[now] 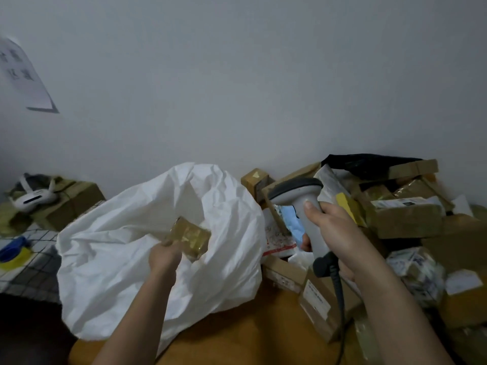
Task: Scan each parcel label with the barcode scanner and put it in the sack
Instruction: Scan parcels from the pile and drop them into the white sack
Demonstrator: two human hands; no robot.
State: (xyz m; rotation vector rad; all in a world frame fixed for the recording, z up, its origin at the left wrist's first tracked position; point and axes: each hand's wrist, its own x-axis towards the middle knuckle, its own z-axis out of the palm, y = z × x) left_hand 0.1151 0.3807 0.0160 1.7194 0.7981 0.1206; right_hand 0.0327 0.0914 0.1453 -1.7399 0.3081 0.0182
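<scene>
Brown tape-wrapped parcel [190,237] pinched at its near edge in the left hand [165,256], held over the mouth of the white sack [126,248]. Sack stands open and crumpled on the orange-brown worktop [237,335]; its inside is not visible. Right hand [333,233] wrapped around the grip of the grey barcode scanner [303,204], thumb up along the handle, scanner head pointing left. Coiled cable [338,288] hangs from the handle base. Heap of cardboard boxes [411,219] and mailers crowds the right side behind the scanner. Black bag [369,164] on top of the heap. White router [34,198] on a box far left.
</scene>
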